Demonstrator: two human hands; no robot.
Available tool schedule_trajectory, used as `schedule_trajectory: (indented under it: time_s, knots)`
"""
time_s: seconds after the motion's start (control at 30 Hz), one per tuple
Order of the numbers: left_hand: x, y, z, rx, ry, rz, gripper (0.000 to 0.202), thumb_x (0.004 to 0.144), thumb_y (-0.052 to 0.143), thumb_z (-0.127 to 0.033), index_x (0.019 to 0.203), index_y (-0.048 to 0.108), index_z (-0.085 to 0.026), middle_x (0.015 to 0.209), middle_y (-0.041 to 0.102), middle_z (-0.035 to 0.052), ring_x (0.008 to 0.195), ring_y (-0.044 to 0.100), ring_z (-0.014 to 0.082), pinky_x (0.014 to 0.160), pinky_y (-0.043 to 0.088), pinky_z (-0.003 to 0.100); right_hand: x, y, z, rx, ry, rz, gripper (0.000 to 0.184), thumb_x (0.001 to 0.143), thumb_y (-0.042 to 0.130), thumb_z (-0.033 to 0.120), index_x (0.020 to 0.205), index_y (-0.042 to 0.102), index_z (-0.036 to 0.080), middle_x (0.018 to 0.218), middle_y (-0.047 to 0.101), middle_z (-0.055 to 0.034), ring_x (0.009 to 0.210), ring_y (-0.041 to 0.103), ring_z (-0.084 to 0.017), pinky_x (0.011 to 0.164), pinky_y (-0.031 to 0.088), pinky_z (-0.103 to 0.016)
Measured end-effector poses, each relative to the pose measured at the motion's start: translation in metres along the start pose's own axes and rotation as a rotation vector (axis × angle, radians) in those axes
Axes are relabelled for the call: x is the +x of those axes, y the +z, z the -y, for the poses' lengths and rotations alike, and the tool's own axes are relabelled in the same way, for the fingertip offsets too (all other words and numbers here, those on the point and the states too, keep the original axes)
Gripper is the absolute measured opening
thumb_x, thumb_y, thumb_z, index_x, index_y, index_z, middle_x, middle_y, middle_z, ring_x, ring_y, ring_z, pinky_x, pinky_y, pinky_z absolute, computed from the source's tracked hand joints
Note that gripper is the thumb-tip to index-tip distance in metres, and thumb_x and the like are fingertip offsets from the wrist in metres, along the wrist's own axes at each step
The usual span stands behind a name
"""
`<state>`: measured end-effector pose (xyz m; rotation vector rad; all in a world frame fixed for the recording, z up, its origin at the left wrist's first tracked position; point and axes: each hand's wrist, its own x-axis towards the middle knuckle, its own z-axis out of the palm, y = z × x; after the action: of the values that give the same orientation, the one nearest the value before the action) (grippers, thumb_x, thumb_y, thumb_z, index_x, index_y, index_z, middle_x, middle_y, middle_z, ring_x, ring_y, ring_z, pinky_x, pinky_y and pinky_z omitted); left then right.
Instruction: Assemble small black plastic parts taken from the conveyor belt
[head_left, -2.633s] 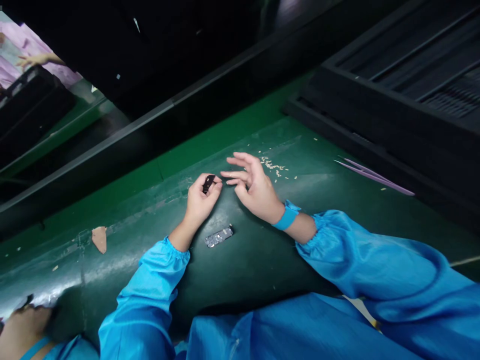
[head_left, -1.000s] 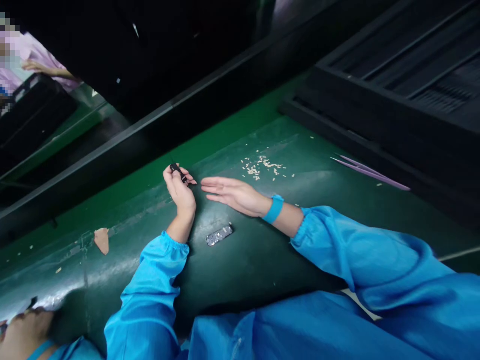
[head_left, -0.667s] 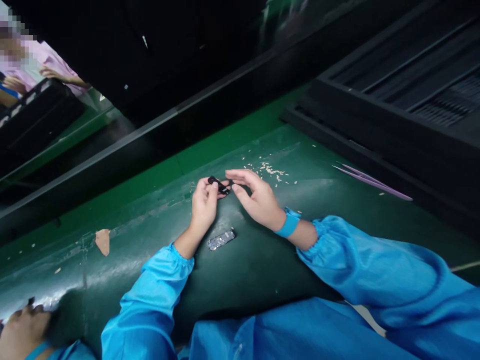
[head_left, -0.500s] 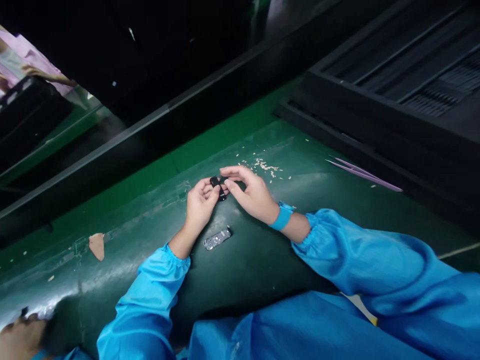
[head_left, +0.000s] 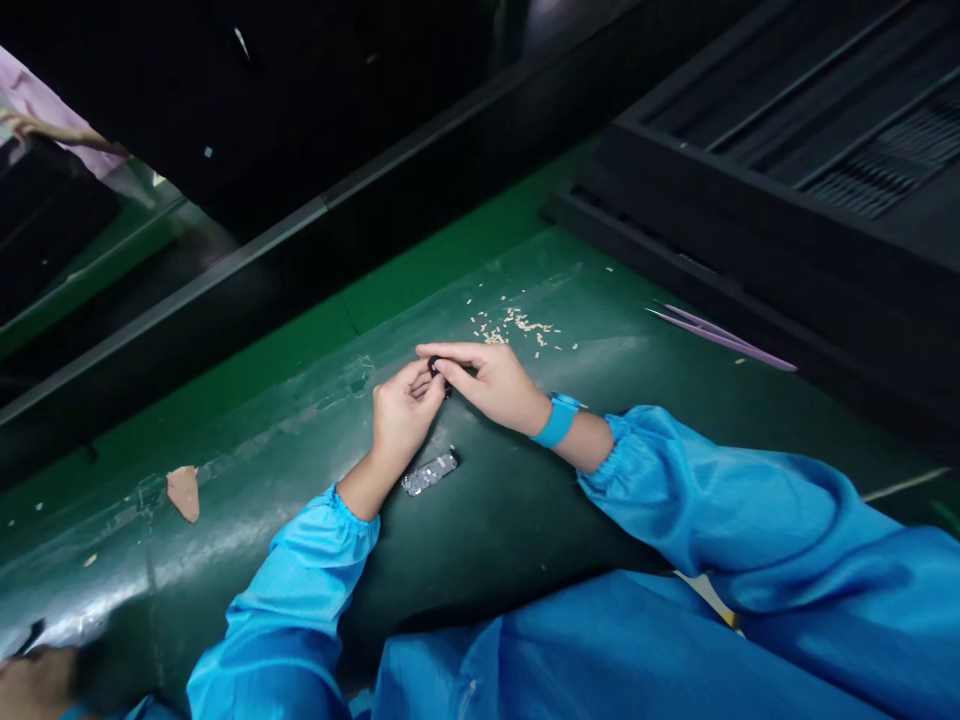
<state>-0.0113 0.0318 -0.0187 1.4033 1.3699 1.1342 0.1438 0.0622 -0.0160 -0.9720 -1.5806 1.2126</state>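
Between my two hands is a small black casing part (head_left: 434,366), mostly covered by fingers. My left hand (head_left: 403,408) is closed around it from the left. From the right, my right hand (head_left: 491,384) pinches its upper end, thumb on the near side and fingers stretched behind. Below the hands, a narrow circuit board (head_left: 430,472) in a dark frame lies flat on the green mat (head_left: 495,540), apart from both hands. Tiny pale pieces (head_left: 517,325) are scattered just beyond my right hand.
Pink tweezers (head_left: 724,338) lie at the right beside stacked black trays (head_left: 750,200). A tan scrap (head_left: 183,493) is at the left. A dark barrier with a rail (head_left: 300,222) runs along the back. Another person's hand (head_left: 37,680) is at lower left; another person's arm (head_left: 60,130) shows upper left.
My right hand has come left onto the upper end of the black casing part, closing the gap and covering more of it. The whole view has shifted slightly.
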Motion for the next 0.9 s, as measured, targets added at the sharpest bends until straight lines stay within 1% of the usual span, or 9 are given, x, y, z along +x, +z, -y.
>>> schedule_trajectory:
  time_s: [0.2, 0.43, 0.7, 0.8, 0.9]
  knots:
    - [-0.0005, -0.0011, 0.0013, 0.025, 0.019, 0.015, 0.025, 0.088, 0.069, -0.03, 0.108, 0.074, -0.017, 0.1, 0.08, 0.0067, 0.088, 0.078, 0.0194, 0.087, 0.066, 0.033, -0.0002, 0.0005, 0.0004, 0.03, 0.014, -0.004, 0.034, 0.092, 0.058, 0.023, 0.121, 0.077, 0.022, 0.121, 0.076, -0.004, 0.111, 0.074, -0.023, 0.104, 0.059, -0.042]
    - [-0.0009, -0.0014, -0.0002, 0.082, 0.064, 0.01, 0.021, 0.089, 0.067, -0.028, 0.106, 0.075, -0.018, 0.097, 0.08, 0.0049, 0.085, 0.078, 0.0179, 0.084, 0.066, 0.031, 0.0006, 0.0006, 0.0008, 0.026, 0.01, -0.005, 0.033, 0.092, 0.057, 0.023, 0.118, 0.078, 0.022, 0.117, 0.078, -0.0044, 0.108, 0.074, -0.022, 0.101, 0.06, -0.041]
    - [-0.0009, -0.0012, -0.0041, 0.082, 0.054, 0.022, 0.022, 0.09, 0.066, -0.032, 0.106, 0.076, -0.019, 0.098, 0.08, 0.0047, 0.087, 0.078, 0.02, 0.086, 0.066, 0.035, 0.0001, 0.001, 0.0008, 0.01, 0.011, -0.008, 0.031, 0.092, 0.058, 0.024, 0.116, 0.078, 0.023, 0.115, 0.078, -0.0037, 0.103, 0.075, -0.022, 0.097, 0.062, -0.042]
    - [-0.0009, -0.0011, -0.0049, 0.089, 0.06, 0.019, 0.021, 0.09, 0.066, -0.032, 0.104, 0.076, -0.019, 0.095, 0.08, 0.0044, 0.084, 0.077, 0.0192, 0.083, 0.065, 0.033, 0.0001, 0.0001, 0.0006, -0.007, 0.004, 0.0, 0.031, 0.093, 0.057, 0.024, 0.116, 0.078, 0.023, 0.113, 0.079, -0.0036, 0.102, 0.075, -0.021, 0.096, 0.062, -0.041]
    - [-0.0018, -0.0024, -0.0069, 0.182, 0.108, 0.015, 0.019, 0.091, 0.063, -0.029, 0.102, 0.075, -0.019, 0.091, 0.079, 0.0031, 0.081, 0.076, 0.0179, 0.077, 0.063, 0.029, -0.0008, 0.0001, 0.001, -0.008, -0.004, 0.004, 0.031, 0.093, 0.056, 0.023, 0.115, 0.078, 0.023, 0.115, 0.078, -0.0036, 0.105, 0.075, -0.021, 0.098, 0.061, -0.041]
